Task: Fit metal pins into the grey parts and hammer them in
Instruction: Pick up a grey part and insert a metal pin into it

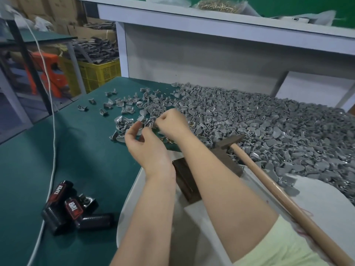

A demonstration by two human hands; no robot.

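Forearms point(221, 179) rose from the lower frame to one small moulded grey part point(150, 121) at centre, above the green bench point(76, 150). The right hand point(171, 123) pinched it; the left hand point(146, 144) curled beside it, its grasp unclear. This looked like the pin-fitting step. Next, the hammer point(236, 143), lying idle at right, would need picking up.

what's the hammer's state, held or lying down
Lying down: the hammer rests on the grey parts pile, ungripped; the left hand and right hand hold one grey part.
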